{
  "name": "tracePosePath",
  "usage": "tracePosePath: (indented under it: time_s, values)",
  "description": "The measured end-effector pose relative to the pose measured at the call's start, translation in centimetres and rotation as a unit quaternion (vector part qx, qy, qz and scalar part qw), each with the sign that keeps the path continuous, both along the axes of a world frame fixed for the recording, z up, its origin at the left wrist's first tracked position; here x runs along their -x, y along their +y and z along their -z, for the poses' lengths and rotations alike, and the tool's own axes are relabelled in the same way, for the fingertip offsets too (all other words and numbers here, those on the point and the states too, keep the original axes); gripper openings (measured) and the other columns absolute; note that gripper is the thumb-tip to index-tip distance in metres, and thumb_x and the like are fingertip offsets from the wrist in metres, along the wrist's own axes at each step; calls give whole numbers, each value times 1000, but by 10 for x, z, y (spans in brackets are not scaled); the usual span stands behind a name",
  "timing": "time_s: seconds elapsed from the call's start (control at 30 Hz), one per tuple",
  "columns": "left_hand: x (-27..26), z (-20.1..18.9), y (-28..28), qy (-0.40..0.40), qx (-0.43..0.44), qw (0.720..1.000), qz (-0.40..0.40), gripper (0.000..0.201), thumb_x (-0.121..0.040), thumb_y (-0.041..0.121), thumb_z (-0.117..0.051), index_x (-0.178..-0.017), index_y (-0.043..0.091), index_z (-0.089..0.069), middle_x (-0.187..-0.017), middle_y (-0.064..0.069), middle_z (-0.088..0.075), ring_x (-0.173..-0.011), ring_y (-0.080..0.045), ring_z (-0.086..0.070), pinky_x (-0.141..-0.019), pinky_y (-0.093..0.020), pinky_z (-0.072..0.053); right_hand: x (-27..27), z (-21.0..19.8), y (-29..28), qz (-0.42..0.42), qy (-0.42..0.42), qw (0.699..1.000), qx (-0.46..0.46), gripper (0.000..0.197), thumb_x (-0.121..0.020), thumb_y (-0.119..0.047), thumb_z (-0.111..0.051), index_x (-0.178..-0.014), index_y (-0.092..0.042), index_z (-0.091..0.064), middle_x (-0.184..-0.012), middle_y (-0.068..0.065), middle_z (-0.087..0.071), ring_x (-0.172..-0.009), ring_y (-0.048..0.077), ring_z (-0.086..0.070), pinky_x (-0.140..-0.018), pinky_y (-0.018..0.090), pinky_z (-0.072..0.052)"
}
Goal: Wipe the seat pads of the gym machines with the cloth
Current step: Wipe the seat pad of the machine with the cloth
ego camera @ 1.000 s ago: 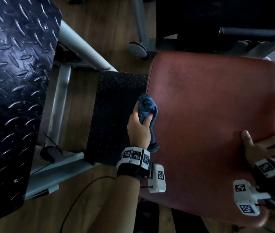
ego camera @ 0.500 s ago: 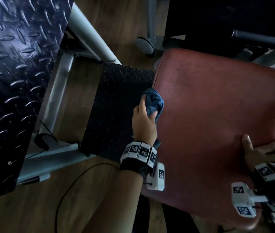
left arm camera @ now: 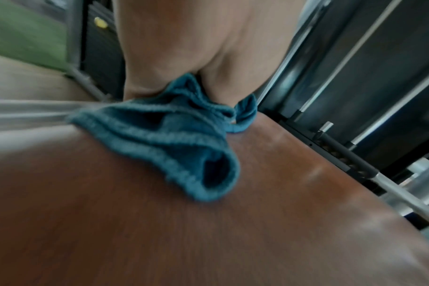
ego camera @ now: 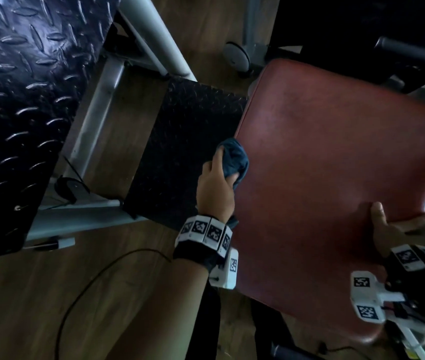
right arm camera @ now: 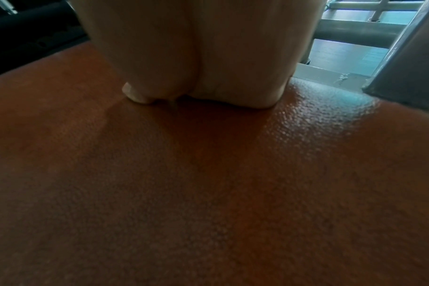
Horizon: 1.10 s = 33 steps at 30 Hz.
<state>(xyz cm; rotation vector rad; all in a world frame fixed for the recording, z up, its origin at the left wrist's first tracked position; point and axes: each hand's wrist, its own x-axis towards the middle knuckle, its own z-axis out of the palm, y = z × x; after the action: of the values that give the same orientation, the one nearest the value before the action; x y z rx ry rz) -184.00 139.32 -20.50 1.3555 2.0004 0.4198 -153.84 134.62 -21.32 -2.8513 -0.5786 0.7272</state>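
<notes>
1. At the far left of the head view a black tread plate point(ego camera: 21, 105) with raised diamond ribs fills the frame, tilted, with pale grey frame tubes point(ego camera: 154, 35) running beside it.
2. Below it lies a wooden floor point(ego camera: 37, 307), crossed by a thin black cable point(ego camera: 97, 279) that curves toward the person's forearm.
3. A smaller black tread step point(ego camera: 180, 157) sits between the grey tubes and the seat pad, just beside the pad's left edge.
4. The left hand point(ego camera: 215, 189) has its grip curled round a bunched blue cloth point(ego camera: 233, 161), thumb and fingers wrapped into the folds; a marker band circles the wrist.
5. The cloth rests against the left edge of the red-brown seat pad point(ego camera: 336, 165). In the left wrist view the cloth point(left arm camera: 174, 139) is pressed under the left hand point(left arm camera: 196, 48) onto the seat pad point(left arm camera: 208, 241), its hemmed folds trailing back along the surface.
6. The seat pad is broad, with rounded corners and a faint sheen.
7. The right hand point(ego camera: 390, 227) grips the pad's right edge, thumb on top and fingers running along the rim; whether they curl beneath I cannot tell. In the right wrist view the right hand point(right arm camera: 196, 48) bears down on the grained seat pad point(right arm camera: 208, 193).
8. Grey machine bars point(right arm camera: 355, 29) stand beyond the pad at right.
</notes>
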Motion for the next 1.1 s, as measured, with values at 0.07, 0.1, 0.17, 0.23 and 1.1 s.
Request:
tracePosePath:
  time_s: [0.07, 0.1, 0.17, 0.23, 1.1]
  values:
    - [-3, -1, -4, 7, -8, 1000, -1, 60, -97, 25, -54, -151, 24, -28, -136, -10, -44, -118, -31, -52, -93, -45, -48, -1, -5, 1, -1, 14, 1000, 8, 97, -88, -65, -48, -154, -18, 6, -151, 34, -15, -138, 51, -18, -114, 57, -8]
    - [-3, -2, -10, 12, -15, 1000, -3, 60, -96, 26, -55, -150, 24, -29, -135, -10, -46, -117, -31, -52, -93, -44, -48, -1, -8, 1, -1, 22, 1000, 13, 97, -88, -65, -47, -153, -19, 8, -153, 32, -14, -139, 50, -18, -114, 56, -8]
    - [2, -2, -32, 25, -25, 999, -9, 61, -95, 26, -56, -150, 25, -30, -133, -11, -47, -114, -32, -53, -92, -45, -48, 1, -14, 3, -4, 34, 999, 20, 98, -87, -66, -46, -153, -20, 10, -154, 29, -13, -139, 48, -18, -114, 54, -9]
    - [8, -2, -62, 34, -13, 999, -20, 62, -95, 29, -55, -151, 28, -27, -133, -11, -46, -113, -33, -52, -91, -49, -48, 0, -17, 4, -1, 39, 999, 24, 98, -87, -66, -46, -153, -20, 10, -155, 28, -12, -139, 48, -18, -114, 54, -10]
    - [8, 1, -83, 90, 68, 991, -77, 58, -95, 43, -51, -148, 30, -31, -128, -12, -51, -111, -38, -53, -90, -48, -43, -11, -25, 0, -43, 122, 989, 73, 140, -56, -88, -57, -145, -23, 29, -157, 18, -7, -138, 47, -22, -110, 61, -26]
